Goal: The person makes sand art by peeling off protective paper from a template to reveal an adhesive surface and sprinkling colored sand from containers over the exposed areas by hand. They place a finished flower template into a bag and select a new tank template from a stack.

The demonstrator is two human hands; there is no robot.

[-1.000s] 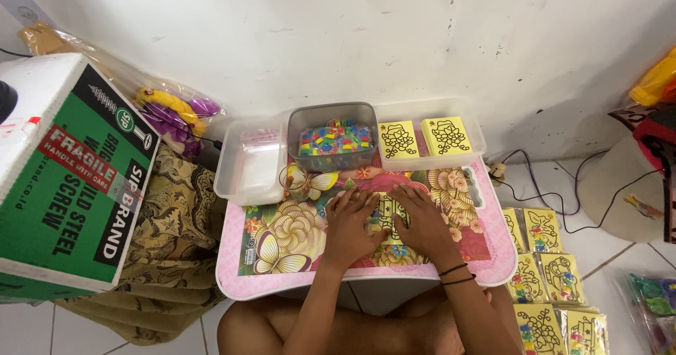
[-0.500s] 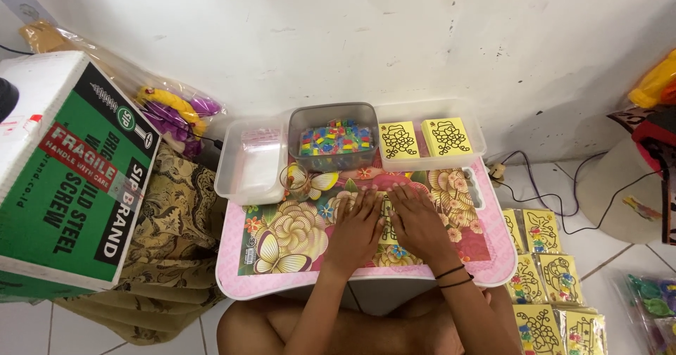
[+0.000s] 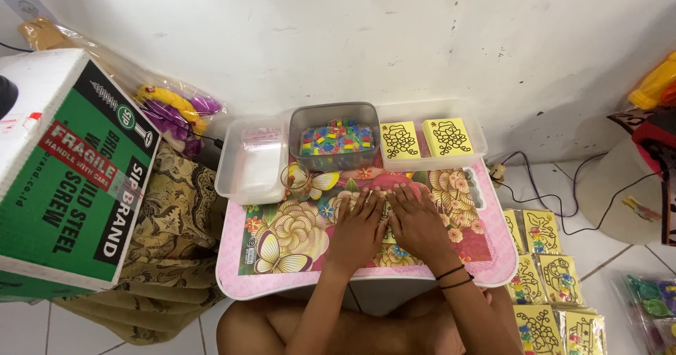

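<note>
My left hand [image 3: 360, 230] and my right hand [image 3: 417, 223] lie flat, side by side, on the flower-patterned top of a small pink table [image 3: 282, 284]. Both press down on a small yellow card [image 3: 388, 234] that is mostly hidden beneath them; only slivers show between the hands. Just beyond my fingertips stands a grey tub [image 3: 335, 138] full of small coloured pieces. To its right a clear tray [image 3: 479, 142] holds two stacks of yellow cards with black line drawings [image 3: 399, 140].
A clear tub [image 3: 251, 159] with plastic bags stands left of the grey tub. A green and white cardboard box [image 3: 63, 179] sits on patterned cloth at the left. Packed yellow cards [image 3: 546, 284] lie on the floor at the right, near cables [image 3: 563, 186]. The wall is close behind.
Both hands have slid slightly forward and closer together on the tabletop, and now lie flatter over the card.
</note>
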